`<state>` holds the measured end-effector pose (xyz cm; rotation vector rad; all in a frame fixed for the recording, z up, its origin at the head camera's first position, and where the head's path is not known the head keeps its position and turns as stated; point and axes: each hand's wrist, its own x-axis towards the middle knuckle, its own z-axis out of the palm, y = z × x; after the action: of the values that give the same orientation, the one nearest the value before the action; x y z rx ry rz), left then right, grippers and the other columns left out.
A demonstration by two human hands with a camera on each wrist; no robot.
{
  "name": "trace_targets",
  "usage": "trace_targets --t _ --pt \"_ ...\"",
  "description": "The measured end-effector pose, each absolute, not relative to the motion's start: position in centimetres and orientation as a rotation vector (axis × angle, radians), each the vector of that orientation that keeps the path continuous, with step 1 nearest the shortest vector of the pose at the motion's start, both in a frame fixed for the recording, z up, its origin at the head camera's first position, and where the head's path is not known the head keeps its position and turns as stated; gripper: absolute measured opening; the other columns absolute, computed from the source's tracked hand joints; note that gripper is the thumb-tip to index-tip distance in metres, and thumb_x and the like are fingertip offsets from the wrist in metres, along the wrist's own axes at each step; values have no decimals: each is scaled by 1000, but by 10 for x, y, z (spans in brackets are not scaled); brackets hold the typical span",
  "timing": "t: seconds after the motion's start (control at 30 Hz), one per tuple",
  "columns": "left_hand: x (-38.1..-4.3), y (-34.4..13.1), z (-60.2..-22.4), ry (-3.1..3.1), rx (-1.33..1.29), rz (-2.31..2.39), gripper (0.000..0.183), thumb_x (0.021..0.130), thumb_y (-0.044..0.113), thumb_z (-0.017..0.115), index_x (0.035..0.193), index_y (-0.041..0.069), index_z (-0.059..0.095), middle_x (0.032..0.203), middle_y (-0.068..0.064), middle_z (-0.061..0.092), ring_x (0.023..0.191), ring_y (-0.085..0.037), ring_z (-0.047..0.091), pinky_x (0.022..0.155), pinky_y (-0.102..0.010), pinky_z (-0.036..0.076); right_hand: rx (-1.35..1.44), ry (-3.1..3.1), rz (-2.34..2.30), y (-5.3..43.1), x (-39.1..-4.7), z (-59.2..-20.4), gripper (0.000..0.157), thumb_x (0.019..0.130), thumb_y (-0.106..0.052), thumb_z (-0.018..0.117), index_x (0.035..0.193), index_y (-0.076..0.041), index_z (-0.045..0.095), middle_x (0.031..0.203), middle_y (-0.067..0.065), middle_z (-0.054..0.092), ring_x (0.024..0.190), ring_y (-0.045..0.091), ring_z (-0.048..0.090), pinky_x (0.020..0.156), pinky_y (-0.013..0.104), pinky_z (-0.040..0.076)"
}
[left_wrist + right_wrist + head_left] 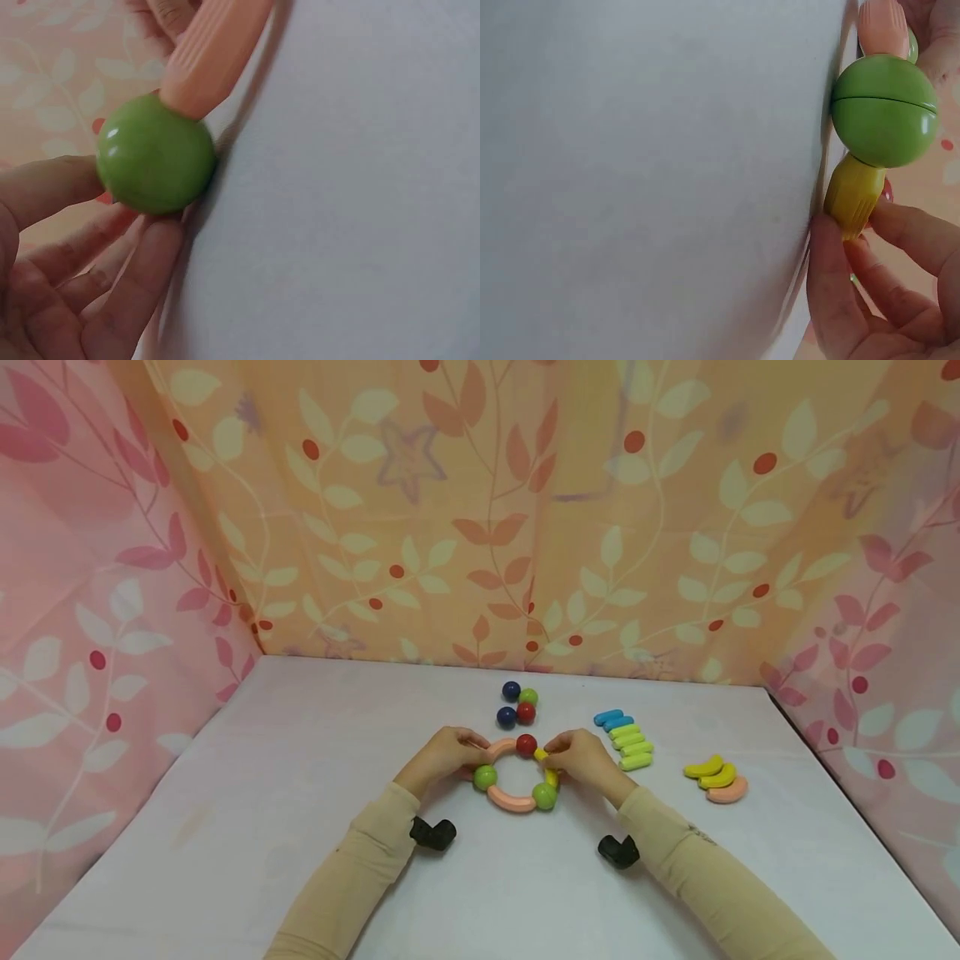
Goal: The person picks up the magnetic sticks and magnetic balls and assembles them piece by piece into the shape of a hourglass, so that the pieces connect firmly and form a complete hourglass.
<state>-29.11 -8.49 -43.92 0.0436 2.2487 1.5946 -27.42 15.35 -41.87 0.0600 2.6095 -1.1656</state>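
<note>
A ring of toy pieces lies on the table in the head view, alternating balls and curved sticks. Its parts are a red ball (527, 745), a yellow curved stick (551, 777), two green balls and two pink curved sticks, one of them the near pink stick (512, 799). At the ring's left side my left hand (447, 752) holds the left green ball (155, 154) between thumb and fingers. On the opposite side my right hand (587, 760) pinches the yellow stick (853, 193), just beyond the right green ball (885, 111). My fingers partly cover the yellow stick.
Beyond the ring sit loose balls: dark blue (512, 691), green (528, 697) and red (526, 713). Right of them lies a row of blue (608, 717) and lime straight sticks (636, 762). Yellow (703, 767) and pink curved sticks (727, 790) lie farther right. Patterned curtains (480, 527) enclose the table.
</note>
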Motion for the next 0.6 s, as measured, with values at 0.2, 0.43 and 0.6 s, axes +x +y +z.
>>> trace_targets --t 0.2,0.43,0.6 --pt "-292 -87 -439 2204 58 1599 30 86 12 77 113 2 70 92 -5 72 76 -10 65 70 -27 60 46 2612 -1213 159 -276 -420 28 88 -14 75 113 -2 72 112 14 71 88 20 62 76 26 58" --pt "-292 -87 -442 2154 36 1636 35 87 13 76 119 2 68 97 -8 73 77 -10 66 75 -28 60 19 2637 -1263 171 -278 -418 31 90 -20 74 116 -4 71 117 14 71 93 22 64 81 27 59" --pt "-292 -88 -443 2085 71 1694 40 88 10 74 126 1 64 106 -11 74 78 -9 67 76 -28 60 -7 2801 -1368 209 -289 -409 42 89 -27 76 124 -5 68 125 17 68 114 29 61 97 37 52"
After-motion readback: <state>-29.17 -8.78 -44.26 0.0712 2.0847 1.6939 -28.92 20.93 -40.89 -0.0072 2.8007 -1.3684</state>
